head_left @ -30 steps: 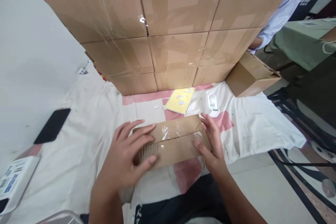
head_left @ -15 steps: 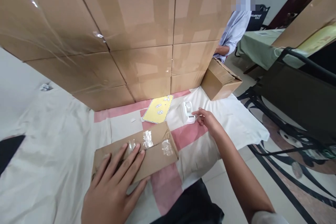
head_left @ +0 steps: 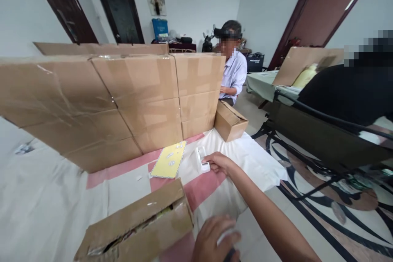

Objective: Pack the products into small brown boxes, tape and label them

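Observation:
A white tape dispenser (head_left: 202, 160) stands on the cloth. My right hand (head_left: 217, 162) is closed on its near end, fingers bent around the edge; whether a strip of tape is between them is too small to tell. Close to me lies a long brown cardboard box (head_left: 153, 200), its top seam gaping, with something greenish faintly visible inside. My left hand (head_left: 213, 239), blurred, hovers beside the box's right end, fingers curved and apart, holding nothing that I can see. Between the box and the carton wall lies a yellow card (head_left: 168, 160) with a wavy edge and pale shapes.
A wall of stacked cartons (head_left: 147, 102) borders the far side of the cloth (head_left: 119, 196). Another cardboard box (head_left: 231, 120) stands at its right end, near a seated person (head_left: 235, 73). To the right are a dark folding chair (head_left: 301, 131) and another person in black.
My left hand has lifted off the box and moved right. The box's seam now gapes. My right hand has closed in on the tape dispenser. The view has tilted up.

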### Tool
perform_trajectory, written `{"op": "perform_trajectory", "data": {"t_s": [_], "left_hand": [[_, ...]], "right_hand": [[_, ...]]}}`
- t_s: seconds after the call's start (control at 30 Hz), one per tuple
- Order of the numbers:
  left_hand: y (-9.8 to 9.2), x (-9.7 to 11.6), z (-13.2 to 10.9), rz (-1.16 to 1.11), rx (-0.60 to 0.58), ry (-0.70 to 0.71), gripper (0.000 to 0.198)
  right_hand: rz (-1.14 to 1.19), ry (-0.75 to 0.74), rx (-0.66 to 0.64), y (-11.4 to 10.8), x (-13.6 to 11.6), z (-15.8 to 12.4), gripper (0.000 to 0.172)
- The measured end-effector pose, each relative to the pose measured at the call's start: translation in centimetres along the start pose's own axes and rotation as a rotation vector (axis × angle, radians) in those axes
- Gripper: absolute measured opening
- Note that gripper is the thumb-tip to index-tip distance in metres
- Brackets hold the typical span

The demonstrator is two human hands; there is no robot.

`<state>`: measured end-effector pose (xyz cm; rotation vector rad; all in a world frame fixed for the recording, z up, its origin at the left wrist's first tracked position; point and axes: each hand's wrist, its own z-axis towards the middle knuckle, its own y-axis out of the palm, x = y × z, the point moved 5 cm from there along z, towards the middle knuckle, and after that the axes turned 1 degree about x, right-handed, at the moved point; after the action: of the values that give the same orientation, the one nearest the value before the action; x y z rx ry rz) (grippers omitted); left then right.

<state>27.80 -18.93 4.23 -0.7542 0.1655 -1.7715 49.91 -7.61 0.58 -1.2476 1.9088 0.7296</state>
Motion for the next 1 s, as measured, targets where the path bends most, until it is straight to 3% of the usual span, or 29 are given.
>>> {"op": "perform_trajectory", "data": {"t_s": [0.07, 0.13, 0.23, 0.4, 0.53, 1.0], "left_hand": [[2.9, -1.9, 1.8, 0.014, 0.038, -0.169, 0.024], [4.4, -4.2, 2.9, 0.059, 0.147, -0.349, 0.028], [5.5, -7.7, 3.5, 0.143, 0.299, -0.54, 0.043], [6.8, -12.3, 3.5, 0.272, 0.323, -0.684, 0.068], [7.5, -13.4, 2.9, 0.244, 0.311, -0.661, 0.067], [7.2, -13.6, 2.7, 0.167, 0.241, -0.679, 0.067]], "right_hand": [[-0.04, 0.012, 0.037, -0.1, -0.3, 0.3, 0.025], [-0.076, 0.024, 0.076, -0.2, -0.4, 0.5, 0.024], [-0.113, 0.031, 0.106, -0.2, -0.7, 0.7, 0.026], [-0.143, 0.029, 0.123, -0.2, -1.2, 0.2, 0.029], [-0.13, 0.005, 0.146, -0.2, -1.4, -0.4, 0.033], [-0.049, -0.04, 0.304, -0.3, -2.0, -2.2, 0.031]]}}
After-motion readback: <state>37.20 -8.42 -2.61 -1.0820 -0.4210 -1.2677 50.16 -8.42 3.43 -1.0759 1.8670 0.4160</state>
